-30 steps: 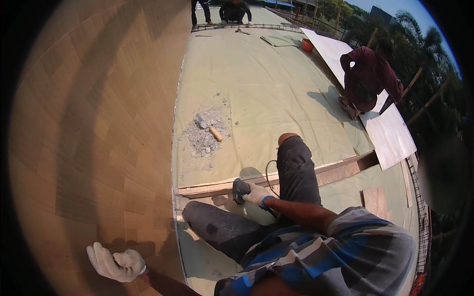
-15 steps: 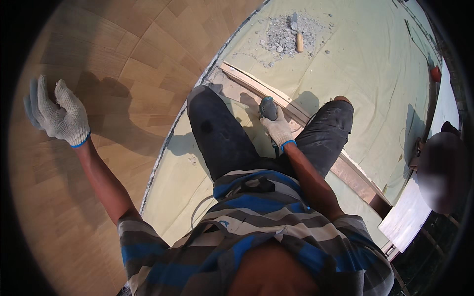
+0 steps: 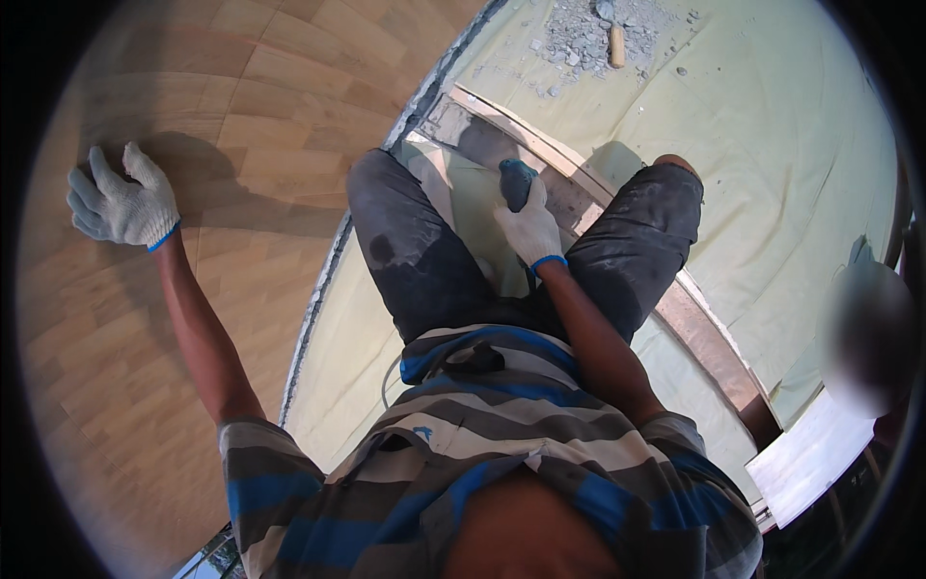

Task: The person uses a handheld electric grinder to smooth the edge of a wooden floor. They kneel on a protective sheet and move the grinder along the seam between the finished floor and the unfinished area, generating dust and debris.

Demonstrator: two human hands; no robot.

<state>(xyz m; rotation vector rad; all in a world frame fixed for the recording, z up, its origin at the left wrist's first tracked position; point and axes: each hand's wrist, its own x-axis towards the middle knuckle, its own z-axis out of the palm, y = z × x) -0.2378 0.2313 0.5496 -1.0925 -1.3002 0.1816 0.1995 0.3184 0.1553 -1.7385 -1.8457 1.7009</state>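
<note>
My left hand [image 3: 123, 198], in a white knit glove, is at or just over a wood-patterned tiled surface [image 3: 260, 116], fingers apart and slightly bent; contact is unclear. Between my bent knees, my gloved right hand [image 3: 529, 228] grips a teal power tool [image 3: 517, 176], whose lower part is mostly hidden. The tool is over a narrow channel edged by a pale wooden strip [image 3: 511, 126] in the green-sheeted surface [image 3: 752, 174]. Beyond it, a wooden-handled trowel [image 3: 616, 46] lies on grey rubble [image 3: 564, 34].
A rough grey seam [image 3: 328, 275] divides the tiled surface from the sheeting, beside my left leg. A white board [image 3: 801, 454] lies along the right edge, with dark space past it. A blurred person [image 3: 873, 328] is at the far right.
The view has tipped down toward my body. My left hand has moved up over the tiles from the lower left, and its fingers have spread. My right hand stays on the tool.
</note>
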